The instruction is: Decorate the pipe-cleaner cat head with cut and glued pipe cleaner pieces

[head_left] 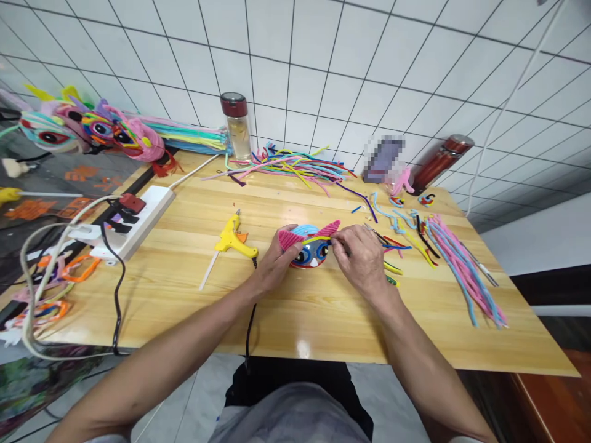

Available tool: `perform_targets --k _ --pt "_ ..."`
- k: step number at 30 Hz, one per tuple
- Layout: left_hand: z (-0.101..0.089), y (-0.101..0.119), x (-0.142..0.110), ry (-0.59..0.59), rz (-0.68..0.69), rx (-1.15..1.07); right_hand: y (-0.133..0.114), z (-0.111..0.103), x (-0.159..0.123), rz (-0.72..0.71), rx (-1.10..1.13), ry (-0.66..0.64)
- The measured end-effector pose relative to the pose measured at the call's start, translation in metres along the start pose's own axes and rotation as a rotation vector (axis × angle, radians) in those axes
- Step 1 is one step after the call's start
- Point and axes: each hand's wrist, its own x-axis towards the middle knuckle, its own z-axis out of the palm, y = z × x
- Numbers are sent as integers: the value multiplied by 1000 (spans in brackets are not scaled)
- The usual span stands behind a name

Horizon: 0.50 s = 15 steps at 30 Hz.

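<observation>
A small animal-face mask [310, 253] is held over the table in front of me. It has pink ears, a light blue top, blue-ringed eyes and a red lower edge. My left hand [276, 261] is closed around its left side, thumb at the base of the left ear. At the mask's right edge, my right hand [362, 255] is closed in a pinch. A yellow pipe cleaner [314, 239] runs across the brow to those fingertips, which partly hide its end. Left of the mask lies a yellow glue gun [235, 238] with a glue stick in it.
A power strip [138, 224] with cables sits on the left, near finished pipe-cleaner heads [99, 129]. Pipe cleaners [295, 166] lie along the back beside a glass bottle [237, 129]. Pink and blue pipe cleaners [466, 271] lie right, below a red flask [443, 163].
</observation>
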Motion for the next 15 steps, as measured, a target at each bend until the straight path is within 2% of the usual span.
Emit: perform_targets --k 6,15 --pt "-1 -1 0 33 -30 21 1 3 0 -6 66 -12" --pt "-3 -9 2 17 -3 40 -2 12 -4 -1 40 18"
